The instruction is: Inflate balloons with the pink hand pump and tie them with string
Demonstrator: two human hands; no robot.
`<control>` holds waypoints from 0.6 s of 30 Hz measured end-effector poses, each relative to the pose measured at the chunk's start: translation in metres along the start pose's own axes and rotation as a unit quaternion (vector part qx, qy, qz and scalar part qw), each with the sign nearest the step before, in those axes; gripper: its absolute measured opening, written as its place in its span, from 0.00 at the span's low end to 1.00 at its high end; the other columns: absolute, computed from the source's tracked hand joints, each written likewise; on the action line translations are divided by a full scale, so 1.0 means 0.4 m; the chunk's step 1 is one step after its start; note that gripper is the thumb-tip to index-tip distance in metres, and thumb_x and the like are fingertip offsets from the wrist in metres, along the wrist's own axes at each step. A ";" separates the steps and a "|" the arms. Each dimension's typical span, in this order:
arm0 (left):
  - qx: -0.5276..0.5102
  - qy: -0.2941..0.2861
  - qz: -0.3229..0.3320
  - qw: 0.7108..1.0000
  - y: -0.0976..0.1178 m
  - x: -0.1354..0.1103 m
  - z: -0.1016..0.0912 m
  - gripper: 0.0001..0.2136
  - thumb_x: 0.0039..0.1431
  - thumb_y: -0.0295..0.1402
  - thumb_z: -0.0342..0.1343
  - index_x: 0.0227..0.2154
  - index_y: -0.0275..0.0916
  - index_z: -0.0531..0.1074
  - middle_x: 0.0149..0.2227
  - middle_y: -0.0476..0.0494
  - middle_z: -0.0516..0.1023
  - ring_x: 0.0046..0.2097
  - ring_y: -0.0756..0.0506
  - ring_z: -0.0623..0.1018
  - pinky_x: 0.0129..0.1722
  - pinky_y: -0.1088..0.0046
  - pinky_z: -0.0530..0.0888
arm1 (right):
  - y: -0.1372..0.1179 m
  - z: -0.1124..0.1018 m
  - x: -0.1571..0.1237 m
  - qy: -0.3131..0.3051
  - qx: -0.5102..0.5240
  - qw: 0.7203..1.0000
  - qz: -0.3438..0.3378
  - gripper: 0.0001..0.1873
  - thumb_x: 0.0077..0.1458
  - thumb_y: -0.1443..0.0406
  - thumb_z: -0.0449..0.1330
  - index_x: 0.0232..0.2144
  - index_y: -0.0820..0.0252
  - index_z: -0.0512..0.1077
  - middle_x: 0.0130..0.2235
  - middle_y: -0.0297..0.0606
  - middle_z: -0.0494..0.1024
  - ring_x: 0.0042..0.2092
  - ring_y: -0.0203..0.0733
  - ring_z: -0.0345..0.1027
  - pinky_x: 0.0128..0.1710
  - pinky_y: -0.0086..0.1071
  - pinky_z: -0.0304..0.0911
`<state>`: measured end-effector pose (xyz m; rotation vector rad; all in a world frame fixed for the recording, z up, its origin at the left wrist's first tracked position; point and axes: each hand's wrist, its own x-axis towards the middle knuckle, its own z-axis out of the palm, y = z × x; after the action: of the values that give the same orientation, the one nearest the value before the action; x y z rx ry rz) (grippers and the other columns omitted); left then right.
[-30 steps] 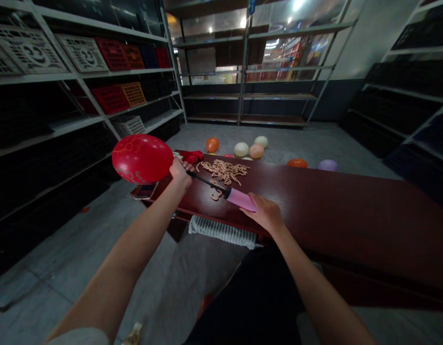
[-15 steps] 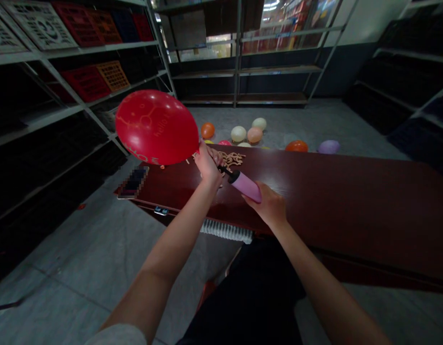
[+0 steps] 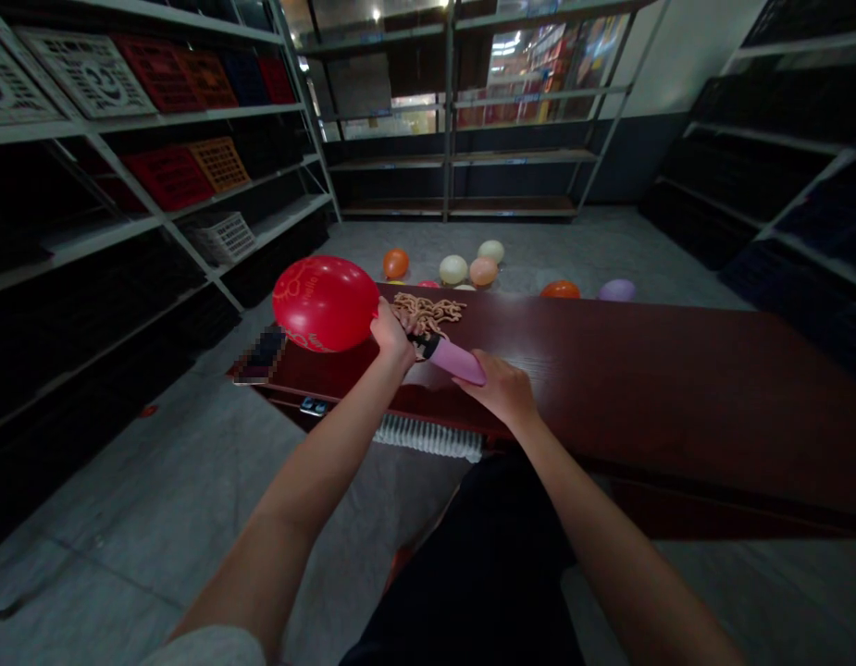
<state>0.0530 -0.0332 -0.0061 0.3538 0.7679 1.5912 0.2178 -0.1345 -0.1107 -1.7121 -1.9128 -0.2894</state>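
Observation:
A red balloon [image 3: 325, 303] with printed lettering is inflated and hangs over the table's left part. My left hand [image 3: 394, 335] is closed around its neck and the black front end of a hand pump; the joint between them is hidden by my fingers. Of the pink balloon pump [image 3: 458, 360], the barrel shows between my two hands. Around its rear end my right hand [image 3: 502, 387] is wrapped. Just beyond my left hand, a pile of thin beige uninflated balloons [image 3: 431, 310] lies on the dark red table [image 3: 628, 370].
A phone-like dark item [image 3: 259, 356] lies at the table's left corner. Several inflated balloons, among them an orange balloon [image 3: 395, 264] and a purple balloon [image 3: 617, 290], rest on the floor behind the table. Shelving with crates [image 3: 167, 178] stands at the left.
The red balloon appears smaller and sits lower, nearer the table. Both hands have shifted slightly left with the pump. The view has tilted up a little.

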 end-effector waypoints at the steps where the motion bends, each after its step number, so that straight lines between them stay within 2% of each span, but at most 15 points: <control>1: -0.003 0.007 0.002 1.000 0.014 0.003 -0.007 0.21 0.73 0.33 0.46 0.21 0.42 0.51 0.15 0.56 0.50 0.15 0.54 0.52 0.16 0.76 0.52 | -0.002 0.000 -0.001 -0.002 -0.004 1.000 -0.006 0.25 0.61 0.49 0.65 0.53 0.58 0.74 0.45 0.43 0.85 0.41 0.47 0.79 0.36 0.33 0.62; 7: 0.000 0.051 0.017 0.999 0.129 0.039 -0.049 0.20 0.72 0.32 0.46 0.22 0.41 0.49 0.15 0.57 0.50 0.15 0.54 0.53 0.17 0.77 0.51 | -0.011 -0.005 -0.005 -0.004 -0.012 0.999 -0.043 0.24 0.60 0.50 0.66 0.52 0.58 0.75 0.45 0.43 0.85 0.41 0.47 0.79 0.36 0.33 0.63; 12: -0.001 0.046 0.061 0.997 0.230 0.081 -0.072 0.18 0.69 0.29 0.48 0.22 0.41 0.51 0.15 0.57 0.50 0.15 0.55 0.52 0.17 0.77 0.53 | -0.015 -0.012 -0.009 0.016 0.010 0.998 -0.067 0.23 0.61 0.50 0.66 0.51 0.58 0.75 0.44 0.42 0.85 0.41 0.47 0.80 0.38 0.34 0.65; 15: 0.000 0.038 0.081 0.996 0.255 0.101 -0.068 0.18 0.67 0.29 0.49 0.22 0.41 0.51 0.16 0.57 0.50 0.15 0.54 0.53 0.16 0.77 0.53 | -0.011 -0.008 -0.011 0.030 0.014 0.997 -0.075 0.24 0.61 0.51 0.66 0.53 0.59 0.74 0.44 0.43 0.85 0.42 0.47 0.80 0.38 0.34 0.65; 18: -0.003 0.033 0.101 0.994 0.243 0.108 -0.051 0.20 0.70 0.35 0.51 0.22 0.41 0.50 0.16 0.58 0.50 0.15 0.55 0.53 0.16 0.78 0.53 | -0.003 -0.002 -0.011 0.040 0.015 0.997 -0.061 0.26 0.60 0.49 0.66 0.53 0.61 0.74 0.44 0.43 0.85 0.41 0.47 0.80 0.37 0.34 0.65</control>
<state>-0.0412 0.0024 0.0340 0.3860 0.7973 1.8029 0.2169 -0.1389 -0.1121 -1.5447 -1.9560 -0.3686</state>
